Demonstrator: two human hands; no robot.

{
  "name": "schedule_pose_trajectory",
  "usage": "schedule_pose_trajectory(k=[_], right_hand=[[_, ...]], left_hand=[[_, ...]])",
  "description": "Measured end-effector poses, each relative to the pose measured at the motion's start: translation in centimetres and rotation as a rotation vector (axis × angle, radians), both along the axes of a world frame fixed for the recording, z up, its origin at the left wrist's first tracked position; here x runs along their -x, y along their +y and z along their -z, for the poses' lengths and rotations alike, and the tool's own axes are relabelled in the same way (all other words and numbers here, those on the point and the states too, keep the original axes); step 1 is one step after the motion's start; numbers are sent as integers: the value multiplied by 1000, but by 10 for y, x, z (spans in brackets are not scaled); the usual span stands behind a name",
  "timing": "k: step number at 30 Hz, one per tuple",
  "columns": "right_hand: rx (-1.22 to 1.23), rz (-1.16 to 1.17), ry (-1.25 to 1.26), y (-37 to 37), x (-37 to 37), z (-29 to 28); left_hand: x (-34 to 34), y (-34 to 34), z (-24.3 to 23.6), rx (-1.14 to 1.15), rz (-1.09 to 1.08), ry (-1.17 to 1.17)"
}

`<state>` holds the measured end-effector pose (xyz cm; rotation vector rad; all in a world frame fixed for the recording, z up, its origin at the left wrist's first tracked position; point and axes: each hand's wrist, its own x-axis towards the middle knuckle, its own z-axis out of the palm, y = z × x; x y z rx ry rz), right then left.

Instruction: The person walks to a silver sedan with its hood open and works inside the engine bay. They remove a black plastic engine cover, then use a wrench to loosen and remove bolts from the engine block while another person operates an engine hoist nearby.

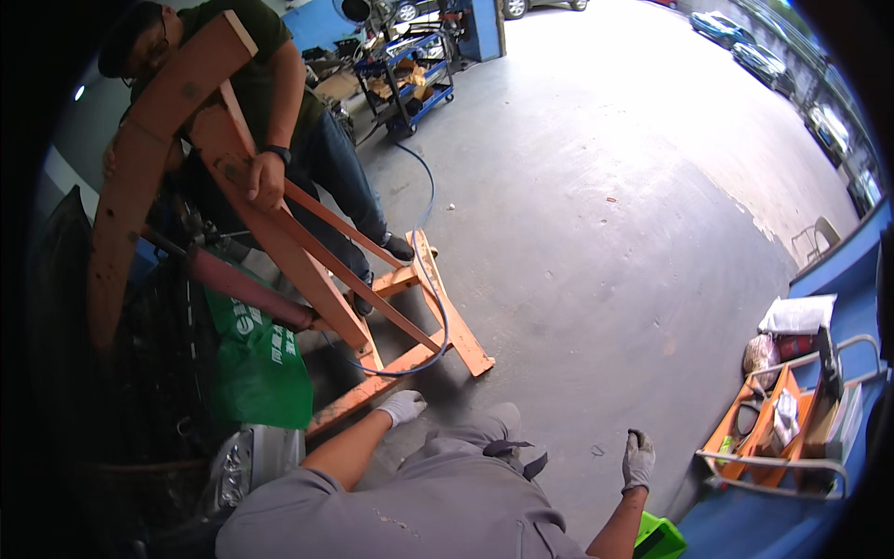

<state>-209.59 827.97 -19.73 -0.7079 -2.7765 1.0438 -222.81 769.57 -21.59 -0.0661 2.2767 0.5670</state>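
My left hand [403, 408], in a pale work glove, hangs over the floor just beside the base leg of an orange engine hoist [296, 270]. It holds nothing that I can see, its fingers loosely extended. Out to my right, my right hand [639, 461] wears a similar glove with darkened fingertips. Its fingers are apart and slightly bent, with nothing visible in them. Another person [321, 154] stands at the left behind the hoist, one hand gripping its upright. The hoist's angled boom and a reddish ram [247, 287] rise at the left.
A green cover sheet [256, 359] drapes over a dark vehicle front with a headlight [244, 470]. A blue hose [431, 177] crosses the floor and loops over the hoist base. A blue tool cart [405, 84] stands behind. An orange-shelved rack [773, 419] and a green bin [659, 538] are at right.
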Motion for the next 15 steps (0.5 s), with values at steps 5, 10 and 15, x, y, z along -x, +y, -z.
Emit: schedule_pose_trajectory(k=[5, 10, 15], right_hand=[[112, 15, -165, 99, 127, 59], [178, -20, -438, 191, 200, 121], [207, -216, -845, 244, 310, 126]], left_hand=[[79, 69, 59, 118, 28, -102], [203, 135, 122, 260, 100, -224], [416, 238, 78, 78, 116, -102]])
